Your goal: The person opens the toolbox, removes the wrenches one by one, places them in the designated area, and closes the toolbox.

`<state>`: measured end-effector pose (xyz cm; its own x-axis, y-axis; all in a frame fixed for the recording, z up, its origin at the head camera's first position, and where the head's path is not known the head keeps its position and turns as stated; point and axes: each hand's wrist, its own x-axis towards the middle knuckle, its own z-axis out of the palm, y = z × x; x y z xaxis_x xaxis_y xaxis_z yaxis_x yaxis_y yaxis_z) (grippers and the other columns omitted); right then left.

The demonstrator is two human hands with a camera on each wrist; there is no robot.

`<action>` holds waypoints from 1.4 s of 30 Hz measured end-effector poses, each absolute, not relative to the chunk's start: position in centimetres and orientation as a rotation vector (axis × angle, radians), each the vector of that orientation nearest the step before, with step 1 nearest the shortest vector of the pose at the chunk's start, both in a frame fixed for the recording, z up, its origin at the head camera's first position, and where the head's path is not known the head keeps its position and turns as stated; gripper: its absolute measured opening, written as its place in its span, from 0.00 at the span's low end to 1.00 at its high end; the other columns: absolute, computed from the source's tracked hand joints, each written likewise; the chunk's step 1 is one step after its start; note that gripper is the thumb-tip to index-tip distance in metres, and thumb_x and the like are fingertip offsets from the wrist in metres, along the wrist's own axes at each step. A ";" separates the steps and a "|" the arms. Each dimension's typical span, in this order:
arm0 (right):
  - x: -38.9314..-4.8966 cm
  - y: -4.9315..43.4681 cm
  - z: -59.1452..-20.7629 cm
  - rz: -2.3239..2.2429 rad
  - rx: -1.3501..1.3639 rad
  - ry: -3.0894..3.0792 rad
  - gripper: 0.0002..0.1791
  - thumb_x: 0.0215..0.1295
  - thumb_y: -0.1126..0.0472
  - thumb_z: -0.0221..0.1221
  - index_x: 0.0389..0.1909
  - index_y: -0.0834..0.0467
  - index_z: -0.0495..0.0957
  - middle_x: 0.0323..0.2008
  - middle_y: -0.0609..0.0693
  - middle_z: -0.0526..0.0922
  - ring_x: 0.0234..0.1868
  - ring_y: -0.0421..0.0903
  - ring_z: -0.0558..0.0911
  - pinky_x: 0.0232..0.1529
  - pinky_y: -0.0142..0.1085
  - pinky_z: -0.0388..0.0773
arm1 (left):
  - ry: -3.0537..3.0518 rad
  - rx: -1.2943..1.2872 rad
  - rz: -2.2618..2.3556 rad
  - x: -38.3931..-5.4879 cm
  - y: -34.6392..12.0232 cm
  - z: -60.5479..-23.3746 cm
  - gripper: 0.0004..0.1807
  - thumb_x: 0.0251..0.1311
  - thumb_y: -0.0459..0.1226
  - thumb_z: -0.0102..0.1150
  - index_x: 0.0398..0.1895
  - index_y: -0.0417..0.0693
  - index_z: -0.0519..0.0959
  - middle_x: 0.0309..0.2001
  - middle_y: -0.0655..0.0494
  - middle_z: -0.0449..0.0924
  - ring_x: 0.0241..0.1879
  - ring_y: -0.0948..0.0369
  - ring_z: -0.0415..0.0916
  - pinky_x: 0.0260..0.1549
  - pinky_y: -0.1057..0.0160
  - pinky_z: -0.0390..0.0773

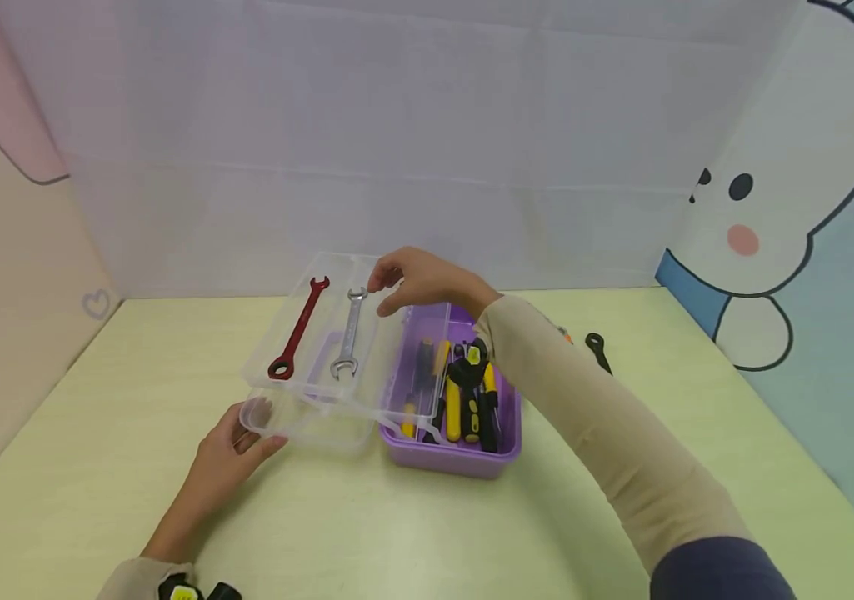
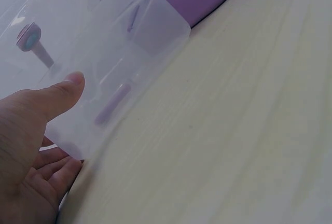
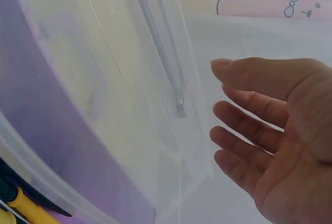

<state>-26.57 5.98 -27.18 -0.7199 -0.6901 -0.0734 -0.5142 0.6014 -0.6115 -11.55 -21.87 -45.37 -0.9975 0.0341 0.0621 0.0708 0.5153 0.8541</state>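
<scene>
So the silver wrench [image 1: 350, 333] is sitting in the clear tray [image 1: 380, 354], left of the purple toolbox [image 1: 452, 460]. Its long axis runs mostly away from the person, far end leaning a bit right. Both ends are open-mouthed: the bigger one is near the person, the smaller one points at the back wall.

The red wrench [image 1: 299, 329] lies left of it, ring end near, open end far, leaning right a bit more. My guess is they're set lengthwise and apart so each is easy to get at.

Right hand [image 1: 422, 279] is just beside the silver wrench's far end, fingers loosely bent, thumb apart from them, nothing held. The right wrist view shows a gap to the wrench.

Left hand [image 1: 226, 454] grips the corner of the clear lid [image 1: 332, 431] below the tray, thumb on the plastic, fingers underneath, probably to stop it tipping. Hands are well apart.

The tray's right part overlaps the toolbox, where yellow-and-black tools [image 1: 453, 412] lie mostly lengthwise. Further right, a black tool [image 1: 596, 346] lies on the table [image 1: 322, 533], partly behind the sleeve [image 1: 606, 450].
</scene>
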 end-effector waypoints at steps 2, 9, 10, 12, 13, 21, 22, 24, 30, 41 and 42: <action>-26.6 5.5 -27.0 -0.792 -1.010 2.531 0.17 0.56 0.66 0.65 0.47 0.63 0.78 0.52 0.57 0.79 0.60 0.54 0.73 0.64 0.41 0.70 | -2.706 -0.088 -1.518 -11.6 -21.9 -45.3 0.38 0.61 0.42 0.62 0.67 0.33 0.56 0.65 0.27 0.62 0.63 0.40 0.66 0.52 0.66 0.79; -26.9 4.5 -27.2 -0.677 -1.161 2.520 0.17 0.57 0.76 0.54 0.47 0.62 0.78 0.52 0.52 0.79 0.61 0.53 0.73 0.66 0.44 0.69 | -2.709 -0.097 -1.516 -11.6 -22.0 -45.2 0.38 0.61 0.42 0.62 0.67 0.33 0.56 0.65 0.28 0.62 0.63 0.40 0.66 0.53 0.59 0.79; -26.9 4.3 -27.2 -0.663 -1.190 2.513 0.17 0.58 0.76 0.53 0.47 0.62 0.78 0.52 0.52 0.79 0.61 0.53 0.73 0.67 0.45 0.68 | -2.709 -0.098 -1.516 -11.6 -22.0 -45.2 0.39 0.61 0.42 0.62 0.67 0.33 0.56 0.65 0.28 0.62 0.63 0.40 0.66 0.54 0.59 0.78; -26.8 4.0 -27.2 -0.630 -1.249 2.508 0.17 0.60 0.76 0.52 0.47 0.62 0.78 0.52 0.51 0.79 0.60 0.52 0.73 0.67 0.45 0.68 | -2.710 -0.097 -1.513 -11.6 -22.0 -45.2 0.39 0.61 0.42 0.62 0.68 0.33 0.56 0.66 0.28 0.61 0.63 0.40 0.66 0.54 0.58 0.78; -26.7 3.9 -27.1 -0.605 -1.277 2.512 0.16 0.60 0.76 0.52 0.47 0.61 0.78 0.52 0.51 0.79 0.60 0.52 0.73 0.66 0.44 0.68 | -2.711 -0.096 -1.512 -11.6 -22.0 -45.2 0.39 0.61 0.42 0.62 0.68 0.33 0.55 0.66 0.28 0.61 0.63 0.40 0.66 0.54 0.59 0.78; -26.3 2.6 -27.1 -0.411 -1.369 2.507 0.15 0.62 0.74 0.53 0.47 0.59 0.80 0.53 0.50 0.79 0.59 0.49 0.73 0.65 0.40 0.69 | -2.714 -0.100 -1.509 -11.5 -21.9 -45.1 0.39 0.61 0.42 0.62 0.67 0.33 0.56 0.65 0.27 0.62 0.63 0.39 0.66 0.55 0.57 0.77; -26.3 2.4 -27.1 -0.385 -1.371 2.503 0.16 0.62 0.74 0.53 0.47 0.59 0.80 0.54 0.50 0.79 0.60 0.48 0.73 0.66 0.39 0.69 | -2.714 -0.101 -1.510 -11.5 -21.9 -45.1 0.39 0.61 0.42 0.62 0.67 0.33 0.56 0.65 0.27 0.61 0.63 0.39 0.66 0.55 0.56 0.77; -26.3 2.2 -27.2 -0.334 -1.377 2.491 0.16 0.62 0.74 0.53 0.47 0.58 0.81 0.55 0.49 0.78 0.61 0.48 0.73 0.66 0.38 0.69 | -2.714 -0.101 -1.515 -11.4 -21.9 -45.1 0.39 0.61 0.42 0.62 0.67 0.33 0.56 0.66 0.28 0.61 0.63 0.39 0.66 0.55 0.54 0.76; -26.4 1.4 -27.8 -0.176 -1.373 2.473 0.17 0.61 0.72 0.56 0.48 0.54 0.82 0.57 0.48 0.76 0.62 0.46 0.71 0.65 0.36 0.69 | -2.716 -0.089 -1.514 -11.3 -21.9 -45.1 0.38 0.61 0.42 0.62 0.68 0.34 0.56 0.66 0.28 0.62 0.63 0.40 0.66 0.54 0.57 0.78; -25.9 0.7 -28.1 -0.048 -1.335 2.538 0.21 0.57 0.74 0.56 0.47 0.51 0.83 0.53 0.46 0.79 0.59 0.44 0.73 0.52 0.31 0.76 | -2.693 -0.105 -1.532 -11.1 -21.7 -45.3 0.37 0.61 0.42 0.63 0.67 0.34 0.57 0.65 0.28 0.63 0.62 0.40 0.67 0.50 0.72 0.79; -25.9 0.6 -28.1 -0.027 -1.351 2.541 0.21 0.58 0.74 0.56 0.47 0.51 0.83 0.52 0.46 0.80 0.58 0.44 0.74 0.54 0.32 0.76 | -2.697 -0.103 -1.523 -11.1 -21.7 -45.3 0.38 0.61 0.42 0.62 0.67 0.34 0.57 0.65 0.28 0.63 0.62 0.40 0.67 0.50 0.74 0.79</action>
<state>-25.85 0.61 -28.09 -0.5323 -0.8169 -0.2221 -0.8121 0.5668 -0.1387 -11.14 -21.69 -45.26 -0.9969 0.0368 0.0696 0.0785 0.5149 0.8536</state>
